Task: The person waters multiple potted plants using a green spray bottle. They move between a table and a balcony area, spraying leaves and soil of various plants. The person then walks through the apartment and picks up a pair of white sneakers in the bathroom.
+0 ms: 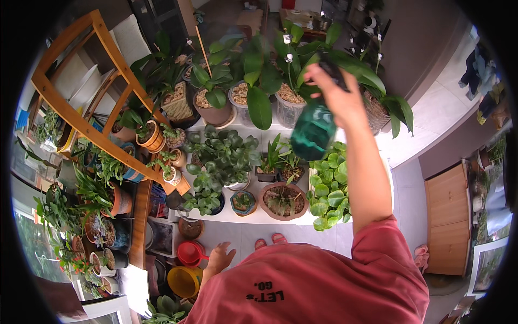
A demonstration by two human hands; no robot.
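Note:
My right hand (pixel 341 94) is wrapped round the dark head of a green see-through spray bottle (pixel 314 129), raised over the plants. Liquid shows inside the bottle, and its nozzle points away from me toward the back row. Behind it stand potted orchids (pixel 258 105) with broad leaves, in clear pots of bark chips. Under the bottle is a round-leaved green plant (pixel 330 186) in a long planter. Low on the left, my left hand (pixel 218 257) hangs by my side with its fingers apart and nothing in it, close to a red dipper (pixel 190 252).
A white table (pixel 243 216) carries several pots, among them a bushy dark-leaved plant (pixel 222 156) and an oval brown pot (pixel 283 202). A wooden ladder-like frame (pixel 113 59) leans at the left. A yellow bucket (pixel 183 282) stands below; a wooden cabinet (pixel 448 218) is at the right.

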